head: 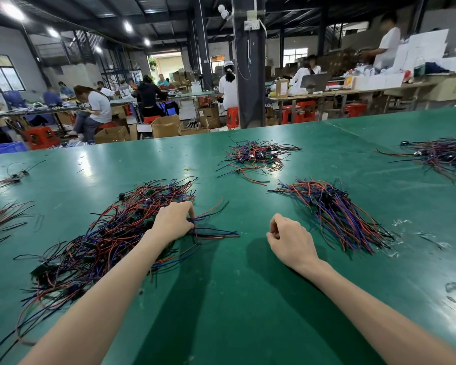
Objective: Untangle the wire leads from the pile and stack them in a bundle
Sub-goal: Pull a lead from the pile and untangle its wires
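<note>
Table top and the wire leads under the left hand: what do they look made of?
Table top: likely a green rubber or vinyl mat, semi-gloss; it mirrors ceiling lamps. Wire leads: flexible strands in red, black and blue plastic-looking insulation, matte; metal cores not visible.

My green table shines under the ceiling lamps. Behind it I see a dark pillar, cardboard boxes, red stools and a person in white sitting near them.

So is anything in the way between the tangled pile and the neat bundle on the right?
Nothing but the person's own right hand, curled and empty over the green table between the pile and bundle.
</note>
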`<state>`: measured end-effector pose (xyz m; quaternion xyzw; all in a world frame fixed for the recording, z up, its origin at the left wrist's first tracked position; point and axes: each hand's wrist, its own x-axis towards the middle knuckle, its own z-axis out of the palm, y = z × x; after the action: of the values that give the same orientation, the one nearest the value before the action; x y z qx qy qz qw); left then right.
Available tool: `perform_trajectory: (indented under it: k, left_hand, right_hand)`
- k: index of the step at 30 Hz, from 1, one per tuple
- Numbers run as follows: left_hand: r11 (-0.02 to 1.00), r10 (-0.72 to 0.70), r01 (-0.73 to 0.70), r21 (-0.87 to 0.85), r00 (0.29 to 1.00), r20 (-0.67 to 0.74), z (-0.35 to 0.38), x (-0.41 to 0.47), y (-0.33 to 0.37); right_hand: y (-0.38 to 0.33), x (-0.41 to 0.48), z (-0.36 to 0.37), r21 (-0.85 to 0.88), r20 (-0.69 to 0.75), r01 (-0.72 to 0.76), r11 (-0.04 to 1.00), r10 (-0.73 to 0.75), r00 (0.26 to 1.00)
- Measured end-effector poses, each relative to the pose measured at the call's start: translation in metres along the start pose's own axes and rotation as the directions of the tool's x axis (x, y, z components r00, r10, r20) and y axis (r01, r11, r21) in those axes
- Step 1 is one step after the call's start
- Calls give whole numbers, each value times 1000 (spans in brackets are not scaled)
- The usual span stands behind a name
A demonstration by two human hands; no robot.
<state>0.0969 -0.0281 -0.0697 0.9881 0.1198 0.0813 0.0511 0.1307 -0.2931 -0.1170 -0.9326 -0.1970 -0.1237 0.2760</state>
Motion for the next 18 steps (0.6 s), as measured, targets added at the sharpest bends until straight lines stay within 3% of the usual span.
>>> perform_trajectory:
  k: [3,7,10,12,15,18]
  left_hand:
    - [989,2,-35,-143,974,-226,-2,-3,1]
    - [886,-86,-170,-431,854,-514,-19,-6,8]
    - [806,-168,-253,-536,770,-616,-35,-7,19]
    - [696,-255,-284,-660,761,-596,-45,-9,29]
    - [488,-364,-269,-831,803,-473,-50,-13,44]
    - [180,-403,-223,-958,872,-279,-45,-22,62]
  right_hand:
    - [0,0,0,3,-6,-1,1000,1,1000]
    - [1,-2,0,5,-11,-6,1000,6,1000]
    - [0,-1,0,10,-24,-4,1000,4,1000]
    - [-1,-1,1,17,-31,-9,1000,9,999]
    - [0,0,1,52,-41,-12,999,14,999]
    - [1,1,-1,154,-68,-27,988,38,997]
